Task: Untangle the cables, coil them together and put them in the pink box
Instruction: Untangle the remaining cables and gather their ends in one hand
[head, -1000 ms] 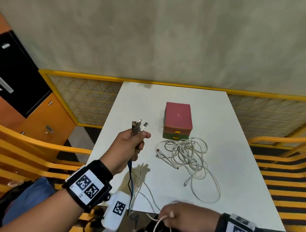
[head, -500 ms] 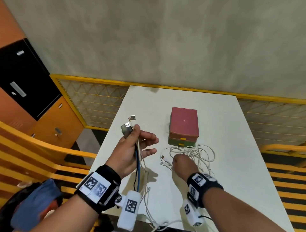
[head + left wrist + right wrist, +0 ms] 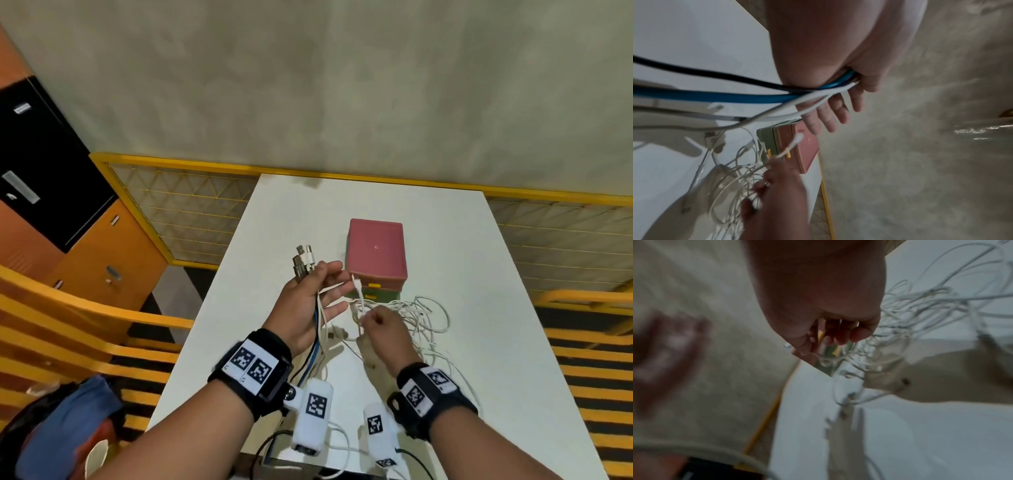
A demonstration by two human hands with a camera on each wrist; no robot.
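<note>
mid-untangling, frame centre: left hand (image 3: 310, 301) pinching gathered plug ends (image 3: 303, 261), right hand (image 3: 380, 325) pinching a white cable end (image 3: 356, 284). next, probably: passing that end across, easing it from the tangle (image 3: 416, 317).

left hand (image 3: 838, 91) gripping cables (image 3: 748, 95), pink box (image 3: 805, 146) beyond

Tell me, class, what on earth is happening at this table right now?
A person is sorting cables at a white table. Their left hand holds a bunch of cable ends upright, with blue, black and white leads trailing down. Their right hand pinches one white cable end lifted out of the tangled white cables lying in front of the pink box. The box is closed; nothing is coiled or packed yet.
</note>
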